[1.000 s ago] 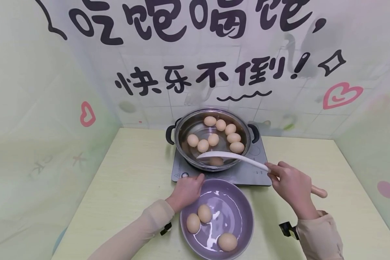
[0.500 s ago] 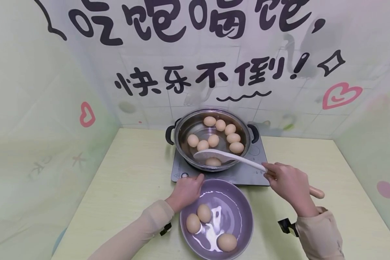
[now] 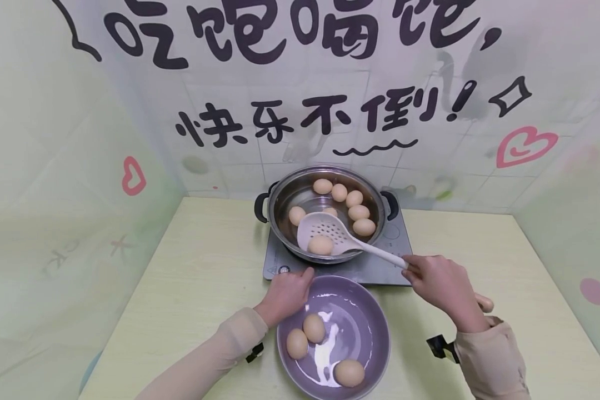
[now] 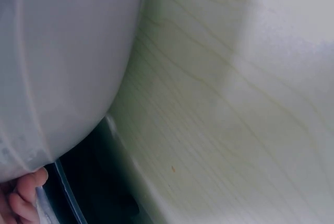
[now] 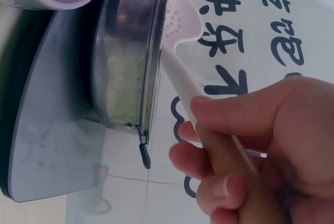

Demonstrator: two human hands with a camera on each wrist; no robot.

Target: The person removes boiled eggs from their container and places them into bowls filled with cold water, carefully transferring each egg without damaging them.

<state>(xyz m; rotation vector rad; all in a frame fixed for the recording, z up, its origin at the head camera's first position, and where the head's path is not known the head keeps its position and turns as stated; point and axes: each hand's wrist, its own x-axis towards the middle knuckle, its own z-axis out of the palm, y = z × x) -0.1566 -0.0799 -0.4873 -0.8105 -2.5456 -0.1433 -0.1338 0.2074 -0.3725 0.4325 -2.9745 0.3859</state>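
My right hand [image 3: 442, 286] grips the wooden handle [image 5: 224, 153] of a white slotted skimmer [image 3: 306, 225], thumb and fingers curled round it in the right wrist view. One egg [image 3: 320, 245] lies on the tilted skimmer head, over the near side of a steel pot [image 3: 300, 191]. Several other brown eggs [image 3: 359, 213] sit in the pot, some partly hidden by the skimmer. At the upper left rim of a purple bowl [image 3: 360, 319], my left hand [image 3: 286, 291] holds the edge; its curled fingers [image 4: 26, 192] show at the rim in the left wrist view. Three eggs [image 3: 350, 373] lie in the bowl.
The pot stands on a flat induction cooker [image 3: 375, 272], with a black handle [image 3: 391, 204] at each side. The bowl is just in front of the cooker on a pale wooden table [image 3: 200, 261]. A printed wall covering [image 3: 240, 183] rises behind.
The skimmer head has turned from edge-on to face-up and the egg near the pot's front now rests on it. My right hand has shifted slightly left. My left hand stays put.
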